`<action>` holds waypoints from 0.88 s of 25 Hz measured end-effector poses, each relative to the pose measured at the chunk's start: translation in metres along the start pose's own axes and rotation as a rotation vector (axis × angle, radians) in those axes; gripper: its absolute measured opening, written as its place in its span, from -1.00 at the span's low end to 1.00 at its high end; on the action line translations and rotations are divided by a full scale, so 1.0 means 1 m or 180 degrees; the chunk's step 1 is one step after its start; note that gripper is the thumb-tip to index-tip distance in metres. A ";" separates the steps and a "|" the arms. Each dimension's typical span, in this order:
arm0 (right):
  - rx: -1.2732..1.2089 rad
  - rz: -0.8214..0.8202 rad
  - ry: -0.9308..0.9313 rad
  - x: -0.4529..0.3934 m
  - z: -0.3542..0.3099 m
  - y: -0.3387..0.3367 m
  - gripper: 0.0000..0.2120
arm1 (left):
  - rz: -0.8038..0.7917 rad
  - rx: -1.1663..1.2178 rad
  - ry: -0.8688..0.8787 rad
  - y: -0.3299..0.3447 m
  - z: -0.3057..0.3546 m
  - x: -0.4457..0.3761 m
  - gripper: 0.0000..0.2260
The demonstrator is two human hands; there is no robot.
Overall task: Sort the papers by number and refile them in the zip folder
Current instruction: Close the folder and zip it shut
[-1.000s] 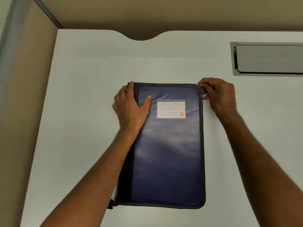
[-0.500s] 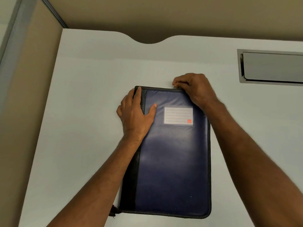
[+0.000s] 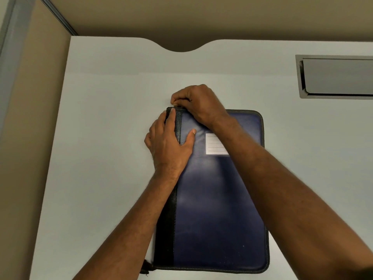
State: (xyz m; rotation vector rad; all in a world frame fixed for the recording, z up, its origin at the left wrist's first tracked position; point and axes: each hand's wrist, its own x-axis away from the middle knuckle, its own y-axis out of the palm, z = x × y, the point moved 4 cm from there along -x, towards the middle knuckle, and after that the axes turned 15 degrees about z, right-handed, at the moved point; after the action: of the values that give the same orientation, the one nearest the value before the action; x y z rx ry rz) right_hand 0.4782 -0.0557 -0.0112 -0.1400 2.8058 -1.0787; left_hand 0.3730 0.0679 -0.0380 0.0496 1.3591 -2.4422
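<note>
A: Where is the folder?

B: A dark blue leather-look zip folder with a black spine strip and pale stitching (image 3: 218, 199) lies flat and closed on a white desk with a curved notch in its far edge (image 3: 105, 138). It sits directly under both hands, its long side running toward the person.

A: What is the left hand doing?

B: The left hand (image 3: 169, 142) rests palm down on the folder's far left part, over the black spine. Its fingers are straight and spread, the thumb pressed onto the blue cover and the fingertips reaching the far corner.

A: And the right hand?

B: The right hand (image 3: 199, 104) is just beyond the left one, at the folder's far left corner. Its fingers are curled tight, thumb and forefinger pinched together at the zip edge; whatever it pinches is too small to make out. Its forearm crosses the cover.

A: Anything else on the folder?

B: A white lined label card in a clear pocket (image 3: 215, 144) lies just right of the left thumb, partly under the right forearm.

A: And around it?

B: Well to the right of the right hand, a grey metal cable hatch (image 3: 335, 77) is set into the desk. Tan partition panels (image 3: 30, 118) stand left of the left hand and beyond the desk.
</note>
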 end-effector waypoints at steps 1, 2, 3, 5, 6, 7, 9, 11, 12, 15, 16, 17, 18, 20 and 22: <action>0.0019 -0.0035 -0.0015 -0.003 -0.003 0.006 -0.84 | -0.0008 0.0007 -0.0004 0.000 0.000 0.000 -0.30; 0.0039 -0.0053 -0.0002 -0.005 -0.005 0.009 -0.84 | -0.0018 0.0003 -0.0009 0.000 0.000 -0.001 -0.29; 0.0049 -0.0050 0.0040 -0.006 -0.004 0.012 -0.84 | -0.0023 -0.0006 -0.0011 0.001 0.000 -0.001 -0.29; 0.0026 0.0005 0.0158 -0.006 -0.002 0.014 -0.85 | -0.0010 -0.0016 0.0001 0.001 -0.001 -0.002 -0.29; 0.0017 0.0034 0.0209 -0.005 -0.002 0.015 -0.84 | -0.0005 -0.0015 0.0007 0.001 -0.002 -0.002 -0.29; 0.0017 0.0063 0.0248 -0.003 -0.002 0.015 -0.83 | -0.0005 -0.0011 0.0014 0.001 -0.002 -0.001 -0.29; 0.0034 0.0164 0.0293 0.002 -0.002 0.015 -0.82 | -0.0007 -0.0019 0.0047 0.001 -0.002 0.000 -0.29; 0.0047 0.0335 0.0321 0.012 -0.002 0.013 -0.80 | -0.0022 -0.0039 0.0087 0.000 -0.002 0.000 -0.29; 0.0077 0.0440 0.0305 0.021 -0.001 0.011 -0.78 | -0.0056 -0.0044 0.0102 0.000 -0.001 0.000 -0.29; 0.0415 0.0896 0.0145 0.056 0.005 -0.002 -0.72 | -0.0196 0.0023 0.0148 -0.006 -0.003 0.003 -0.31; 0.0550 0.1072 0.0125 0.070 0.010 -0.008 -0.69 | -0.0256 0.0078 0.0146 -0.008 -0.005 0.008 -0.31; 0.0690 0.1208 0.0112 0.085 0.013 -0.015 -0.66 | -0.0331 0.0149 0.0126 -0.012 -0.008 0.015 -0.30; 0.0803 0.1277 0.0141 0.102 0.017 -0.021 -0.63 | -0.0414 0.0222 0.0089 -0.016 -0.011 0.024 -0.30; 0.0876 0.1309 0.0373 0.136 0.022 -0.033 -0.56 | -0.0543 0.0347 -0.0032 -0.031 -0.018 0.045 -0.30; 0.0920 0.1350 0.0655 0.171 0.024 -0.045 -0.53 | -0.0693 0.0420 -0.0162 -0.045 -0.024 0.071 -0.30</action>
State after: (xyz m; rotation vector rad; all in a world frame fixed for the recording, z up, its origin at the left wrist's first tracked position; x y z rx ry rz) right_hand 0.3149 -0.1273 -0.0138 0.5962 2.6192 -1.4238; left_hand 0.2895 0.0892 -0.0281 -0.1344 1.2374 -2.6906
